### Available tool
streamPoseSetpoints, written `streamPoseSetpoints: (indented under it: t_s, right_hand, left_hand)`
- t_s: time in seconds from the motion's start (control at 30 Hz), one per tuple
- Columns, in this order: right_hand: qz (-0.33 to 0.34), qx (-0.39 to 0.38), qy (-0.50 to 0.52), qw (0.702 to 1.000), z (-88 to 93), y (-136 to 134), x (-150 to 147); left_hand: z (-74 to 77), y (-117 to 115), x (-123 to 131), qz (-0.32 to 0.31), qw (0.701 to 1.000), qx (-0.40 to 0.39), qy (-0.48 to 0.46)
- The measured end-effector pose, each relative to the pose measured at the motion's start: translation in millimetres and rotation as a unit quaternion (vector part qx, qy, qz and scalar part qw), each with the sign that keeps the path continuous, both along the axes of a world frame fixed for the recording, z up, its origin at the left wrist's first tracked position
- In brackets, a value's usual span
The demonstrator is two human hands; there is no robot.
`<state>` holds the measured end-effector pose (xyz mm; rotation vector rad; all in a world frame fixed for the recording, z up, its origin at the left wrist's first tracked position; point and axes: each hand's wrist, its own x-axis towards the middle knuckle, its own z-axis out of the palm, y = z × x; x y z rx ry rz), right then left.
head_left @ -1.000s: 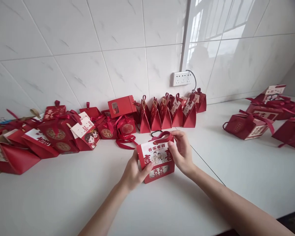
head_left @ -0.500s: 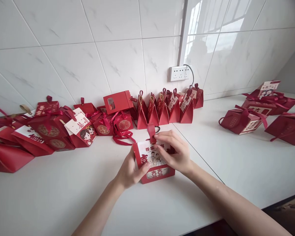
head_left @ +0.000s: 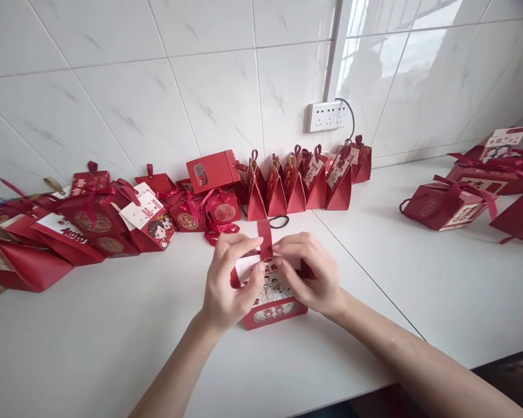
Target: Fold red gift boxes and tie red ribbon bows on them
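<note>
A small red gift box [head_left: 275,318] stands on the white counter in front of me. Its white front panel carries red characters and cartoon figures, and a clear window sits below. From its top rises a dark red ribbon loop [head_left: 265,237]. My left hand [head_left: 230,281] curls in from the left, its index fingertip and thumb at the base of the ribbon. On the other side my right hand [head_left: 311,270] pinches at the same ribbon base. My fingers hide parts of the box's upper edge. Behind the ribbon lies a thin black cord loop [head_left: 279,221].
Several finished-looking red boxes crowd the left, such as a cartoon-fronted box [head_left: 160,231]. Upright triangular boxes [head_left: 276,194] line the wall. More beribboned boxes [head_left: 447,206] stand at the right. A power strip [head_left: 326,116] is mounted on the tiles.
My left hand has let go of the box's left side and moved up to the ribbon, opposite my right hand. The view has shifted slightly.
</note>
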<state>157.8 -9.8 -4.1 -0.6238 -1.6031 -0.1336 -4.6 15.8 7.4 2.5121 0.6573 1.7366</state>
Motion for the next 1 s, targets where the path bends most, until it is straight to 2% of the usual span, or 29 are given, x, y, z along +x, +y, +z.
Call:
streamPoseSetpoints:
  t_s: [0.1, 0.27, 0.47, 0.87, 1.0]
  right_hand:
    - [-0.022, -0.037, 0.055, 0.998, -2.4, 0.5, -2.4]
    - [0.022, -0.097, 0.049, 0.994, -1.0, -2.7, -4.6]
    - [0.023, -0.119, 0.060, 0.991, 0.9, -5.1, -5.4]
    - [0.020, -0.151, 0.071, 0.986, 1.8, -3.7, -6.4]
    - [0.025, -0.153, 0.074, 0.985, 3.9, -4.6, -6.8]
  left_hand:
    - [-1.2, -2.5, 1.5, -0.019, 1.000, -0.009, -0.018]
    - [-1.0, -6.7, 4.3, -0.015, 0.999, -0.013, -0.027]
    - [0.0, -8.6, 5.9, 0.025, 0.999, -0.021, -0.030]
    - [-0.1, -12.8, 9.2, 0.045, 0.993, -0.087, -0.072]
    - [0.8, -13.7, 8.9, 0.027, 0.993, -0.094, -0.069]
